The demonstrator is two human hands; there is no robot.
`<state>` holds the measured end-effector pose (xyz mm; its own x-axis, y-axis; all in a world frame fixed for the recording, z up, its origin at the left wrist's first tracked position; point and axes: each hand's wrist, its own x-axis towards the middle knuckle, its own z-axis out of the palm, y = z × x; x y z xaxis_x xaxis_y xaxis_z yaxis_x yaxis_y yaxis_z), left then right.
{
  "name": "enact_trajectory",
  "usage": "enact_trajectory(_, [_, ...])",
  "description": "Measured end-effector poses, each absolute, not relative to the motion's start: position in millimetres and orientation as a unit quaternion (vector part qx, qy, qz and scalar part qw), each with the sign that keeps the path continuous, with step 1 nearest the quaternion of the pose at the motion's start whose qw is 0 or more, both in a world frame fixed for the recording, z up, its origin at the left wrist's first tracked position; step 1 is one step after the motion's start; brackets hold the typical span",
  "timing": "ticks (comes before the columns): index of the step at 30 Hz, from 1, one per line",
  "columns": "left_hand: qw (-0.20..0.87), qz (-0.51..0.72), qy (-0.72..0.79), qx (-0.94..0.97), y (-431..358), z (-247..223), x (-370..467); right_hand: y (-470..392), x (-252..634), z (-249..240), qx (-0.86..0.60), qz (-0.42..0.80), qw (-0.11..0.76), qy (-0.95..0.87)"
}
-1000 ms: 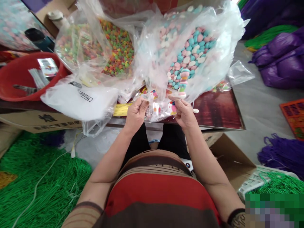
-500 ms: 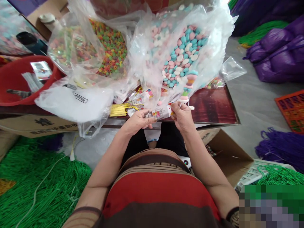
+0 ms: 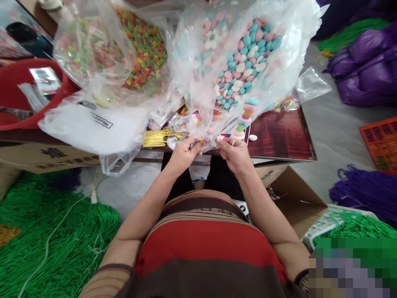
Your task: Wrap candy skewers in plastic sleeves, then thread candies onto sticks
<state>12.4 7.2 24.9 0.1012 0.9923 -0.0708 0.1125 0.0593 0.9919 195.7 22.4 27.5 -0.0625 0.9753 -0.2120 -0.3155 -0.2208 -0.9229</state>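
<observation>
Between my two hands, just over the table's front edge, is a small clear printed bag (image 3: 208,142). My left hand (image 3: 185,155) pinches its left end. My right hand (image 3: 235,155) is closed at its other side, by a red, white and blue card (image 3: 223,137) and a stick with stacked pastel candies (image 3: 246,118) that rises above the fingers. Whether the card is inside the bag I cannot tell. A bundle of yellow ties (image 3: 154,138) lies left of my hands. One white candy (image 3: 252,137) rests to the right.
Large clear bags of pastel candies (image 3: 242,68) and colourful ring candies (image 3: 145,54) cover the back of the dark red table (image 3: 279,136). A red basin (image 3: 57,105) stands left. Below right is an open cardboard box (image 3: 297,198); green cords (image 3: 56,240) lie on the floor left.
The printed bag has tilted and is now more bunched between the fingers. My left hand has moved slightly right and up. The whole view has shifted a little.
</observation>
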Motion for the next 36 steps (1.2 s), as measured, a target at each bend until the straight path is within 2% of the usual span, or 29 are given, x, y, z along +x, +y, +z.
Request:
enact_trajectory(7, [0.539,0.505,0.489,0.464,6,25,24,18,186,24,-0.466,0.603,0.529,-0.374])
enact_trajectory(13, [0.490,0.460,0.519,0.527,-1,24,24,18,188,28,-0.439,0.645,0.511,-0.361])
enact_trajectory(19, [0.518,0.491,0.529,0.459,1,16,28,20,184,26,-0.469,0.615,0.531,-0.347])
enact_trajectory(27, [0.480,0.468,0.560,0.487,-2,22,21,20,181,25,-0.465,0.619,0.524,-0.355])
enact_trajectory(36, [0.570,0.487,0.493,0.442,-4,20,20,21,164,20,-0.512,0.534,0.568,-0.361])
